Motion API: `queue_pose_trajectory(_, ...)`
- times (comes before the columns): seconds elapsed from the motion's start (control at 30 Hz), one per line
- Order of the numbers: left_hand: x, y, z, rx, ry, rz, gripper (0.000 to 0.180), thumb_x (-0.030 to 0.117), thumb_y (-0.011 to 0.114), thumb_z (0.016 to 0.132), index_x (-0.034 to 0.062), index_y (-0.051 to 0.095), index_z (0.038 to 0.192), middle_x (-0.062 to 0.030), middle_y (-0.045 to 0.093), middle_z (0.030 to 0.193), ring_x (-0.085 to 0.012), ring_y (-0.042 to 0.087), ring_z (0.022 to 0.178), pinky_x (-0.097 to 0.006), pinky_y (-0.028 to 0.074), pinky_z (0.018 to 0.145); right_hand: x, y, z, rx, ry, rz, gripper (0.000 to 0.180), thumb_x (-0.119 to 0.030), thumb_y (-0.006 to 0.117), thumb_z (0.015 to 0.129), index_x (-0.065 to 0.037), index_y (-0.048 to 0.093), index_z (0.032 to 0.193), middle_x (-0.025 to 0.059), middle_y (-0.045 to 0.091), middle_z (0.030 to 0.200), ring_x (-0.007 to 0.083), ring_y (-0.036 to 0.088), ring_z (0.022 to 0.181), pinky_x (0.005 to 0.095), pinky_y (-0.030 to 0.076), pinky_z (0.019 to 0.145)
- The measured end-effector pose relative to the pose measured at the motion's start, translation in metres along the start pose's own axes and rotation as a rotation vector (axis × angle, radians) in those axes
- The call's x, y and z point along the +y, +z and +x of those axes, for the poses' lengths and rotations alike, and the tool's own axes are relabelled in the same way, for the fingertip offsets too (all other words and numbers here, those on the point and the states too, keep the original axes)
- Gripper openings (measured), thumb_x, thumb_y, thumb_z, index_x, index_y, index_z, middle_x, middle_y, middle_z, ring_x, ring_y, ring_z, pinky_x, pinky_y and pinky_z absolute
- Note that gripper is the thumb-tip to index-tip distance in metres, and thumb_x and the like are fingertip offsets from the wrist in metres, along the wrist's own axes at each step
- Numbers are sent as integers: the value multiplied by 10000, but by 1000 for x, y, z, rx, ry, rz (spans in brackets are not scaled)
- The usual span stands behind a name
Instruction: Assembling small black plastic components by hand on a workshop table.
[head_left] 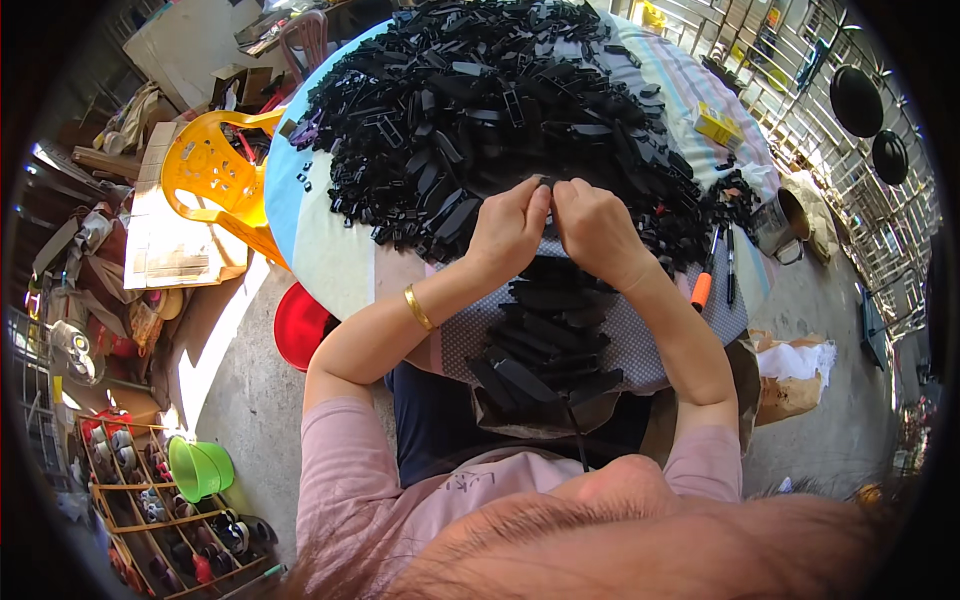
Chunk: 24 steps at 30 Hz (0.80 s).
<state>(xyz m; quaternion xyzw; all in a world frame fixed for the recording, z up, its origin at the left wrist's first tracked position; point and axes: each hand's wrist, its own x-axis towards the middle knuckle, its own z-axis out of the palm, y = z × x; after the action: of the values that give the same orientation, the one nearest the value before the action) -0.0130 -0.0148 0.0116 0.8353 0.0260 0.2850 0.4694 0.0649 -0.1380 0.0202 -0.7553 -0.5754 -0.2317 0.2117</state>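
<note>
Both hands meet fingertip to fingertip over the near side of a large heap of black plastic pieces (450, 110). My left hand (508, 228) is closed in a pinch, thumb and forefinger pressed together. Right beside it, my right hand (598, 230) is pinched shut as well. A small dark bit shows between the fingertips, but it is too small to name and the fingers hide most of it. Below the hands, long flat black plastic pieces (540, 335) lie stacked in a column on a dotted cloth (640, 345), reaching the table's near edge.
An orange marker (703, 285) and a black pen (731, 270) lie right of my right forearm. Further right stand a metal mug (780, 225) and a yellow box (717, 125). Left of the round table are a yellow chair (190, 170) and a red basin (298, 325).
</note>
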Motion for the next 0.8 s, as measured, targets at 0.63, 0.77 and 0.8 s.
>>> queue_pose_trajectory(0.63, -10, -3, 10, -517, -338, -719, 344, 358, 356, 959, 60, 495, 857, 11, 435, 565, -47, 347, 449, -188, 254, 400, 36, -12, -4, -87, 434, 1106, 284, -120, 742, 718, -19, 614, 951, -13, 557, 760, 39, 483, 655, 179, 406, 581)
queue_pose_trajectory(0.77, -8, -12, 13, -541, -267, -696, 329, 340, 364, 960, 43, 505, 956, -2, 475, 623, -58, 393, 485, -185, 290, 426, 29, -21, 0, -36, 378, 946, 293, -77, 713, 741, -24, 593, 1004, -56, 504, 768, 11, 446, 666, 161, 374, 585)
queue_pose_trajectory(0.8, -8, -12, 13, -540, -268, -694, 329, 340, 364, 960, 43, 505, 956, -2, 475, 623, -58, 393, 485, -185, 290, 426, 26, -25, 0, -9, 364, 870, 308, -67, 708, 743, -22, 587, 1022, -54, 506, 775, 12, 451, 670, 161, 377, 586)
